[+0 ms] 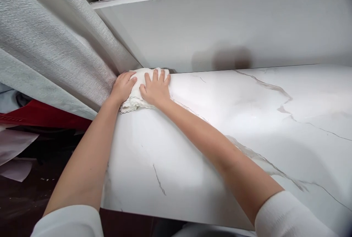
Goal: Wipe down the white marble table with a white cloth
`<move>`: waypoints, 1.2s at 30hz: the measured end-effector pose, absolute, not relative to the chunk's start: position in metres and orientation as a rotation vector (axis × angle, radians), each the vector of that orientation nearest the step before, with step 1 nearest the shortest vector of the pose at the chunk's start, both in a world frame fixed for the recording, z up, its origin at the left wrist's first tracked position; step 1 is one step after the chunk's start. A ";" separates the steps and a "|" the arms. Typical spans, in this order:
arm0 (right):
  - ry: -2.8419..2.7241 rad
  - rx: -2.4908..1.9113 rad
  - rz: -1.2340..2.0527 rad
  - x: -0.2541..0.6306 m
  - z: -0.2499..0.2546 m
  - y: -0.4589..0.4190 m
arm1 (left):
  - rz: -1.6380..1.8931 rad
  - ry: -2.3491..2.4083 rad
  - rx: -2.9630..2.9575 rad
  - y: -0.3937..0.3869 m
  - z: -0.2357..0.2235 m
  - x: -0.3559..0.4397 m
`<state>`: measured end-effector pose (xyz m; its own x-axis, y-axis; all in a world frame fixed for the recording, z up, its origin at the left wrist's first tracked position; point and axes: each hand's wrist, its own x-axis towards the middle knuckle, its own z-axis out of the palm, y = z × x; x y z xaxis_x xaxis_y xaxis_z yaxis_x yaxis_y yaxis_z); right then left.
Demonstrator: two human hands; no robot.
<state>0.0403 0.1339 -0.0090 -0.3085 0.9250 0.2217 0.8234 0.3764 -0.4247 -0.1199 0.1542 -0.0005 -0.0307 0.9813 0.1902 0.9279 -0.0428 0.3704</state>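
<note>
A folded white cloth (pixel 139 83) with a frilled edge lies at the far left corner of a white marble-patterned tabletop (pixel 187 178). My right hand (pixel 156 88) presses flat on the cloth's right part, its fingers spread and pointing toward the wall. At the cloth's left edge rests my left hand (pixel 123 87), fingers stretched over it and thumb apart, close to the curtain. Neither hand is wrapped round the cloth. The underside of the cloth is hidden.
A light grey curtain (pixel 68 39) hangs along the left side, right beside the table corner. Behind the table rises a pale wall panel (pixel 247 20). Red fabric (pixel 41 114) and pale pink sheets (pixel 16 145) are at the lower left, over a dark floor.
</note>
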 end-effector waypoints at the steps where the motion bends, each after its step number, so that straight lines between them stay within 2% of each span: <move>1: -2.214 -1.510 0.322 0.041 -0.009 0.129 | 0.584 2.086 2.116 0.152 -0.002 -0.120; 8: -2.212 -1.488 0.275 0.045 -0.009 0.089 | 0.560 2.104 2.134 0.114 -0.005 -0.120; 28: -2.370 -1.265 0.301 0.071 -0.004 -0.054 | 0.495 2.110 2.164 -0.055 0.003 -0.108; 36: -2.507 -1.101 0.514 0.081 0.004 -0.096 | 0.466 2.128 2.119 -0.110 0.008 -0.109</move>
